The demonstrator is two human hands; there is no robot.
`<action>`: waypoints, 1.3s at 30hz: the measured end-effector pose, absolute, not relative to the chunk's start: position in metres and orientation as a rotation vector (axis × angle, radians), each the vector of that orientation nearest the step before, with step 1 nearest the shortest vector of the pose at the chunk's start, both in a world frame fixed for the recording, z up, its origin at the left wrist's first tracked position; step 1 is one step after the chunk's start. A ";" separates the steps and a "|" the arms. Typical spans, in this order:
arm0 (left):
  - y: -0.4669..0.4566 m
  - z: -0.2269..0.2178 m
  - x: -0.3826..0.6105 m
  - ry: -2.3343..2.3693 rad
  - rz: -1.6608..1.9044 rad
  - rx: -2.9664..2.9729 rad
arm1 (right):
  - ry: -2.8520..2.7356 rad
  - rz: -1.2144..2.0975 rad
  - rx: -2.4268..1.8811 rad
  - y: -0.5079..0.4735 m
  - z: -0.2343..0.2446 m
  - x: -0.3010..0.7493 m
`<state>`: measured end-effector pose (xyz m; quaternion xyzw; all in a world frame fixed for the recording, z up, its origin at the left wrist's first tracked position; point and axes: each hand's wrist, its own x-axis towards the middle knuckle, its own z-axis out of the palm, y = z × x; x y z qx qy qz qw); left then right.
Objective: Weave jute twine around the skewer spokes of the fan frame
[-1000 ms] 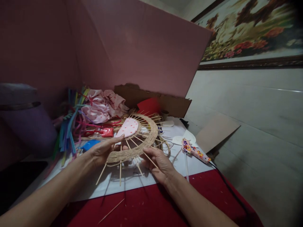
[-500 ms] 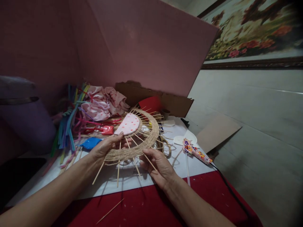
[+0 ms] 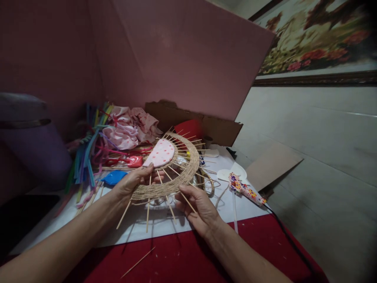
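Note:
A round woven piece, made of jute twine wound over radiating wooden skewers with a pink dotted centre, is held tilted above the white sheet. My left hand grips its near-left rim, thumb on top. My right hand is closed around the skewer ends and twine at the near-right rim.
Coloured pipe cleaners, pink cloth, a red heart and a blue piece lie at the left. A patterned glue gun with a black cord lies right. Cardboard and a pink board stand behind. A loose skewer rests on the red cloth.
The woven piece has been lifted slightly and tilted more upright; both hands keep their hold and shifted little.

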<state>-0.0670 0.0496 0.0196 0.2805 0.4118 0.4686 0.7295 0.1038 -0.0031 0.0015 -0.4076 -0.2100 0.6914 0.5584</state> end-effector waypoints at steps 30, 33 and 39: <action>0.020 0.040 -0.056 0.879 1.152 0.841 | -0.625 1.550 -0.964 -0.002 -0.001 0.102; 0.019 0.041 -0.055 0.891 1.160 0.846 | -0.615 1.543 -0.958 -0.002 0.000 0.101; 0.019 0.041 -0.053 0.901 1.171 0.846 | -0.626 1.538 -0.979 -0.003 0.001 0.100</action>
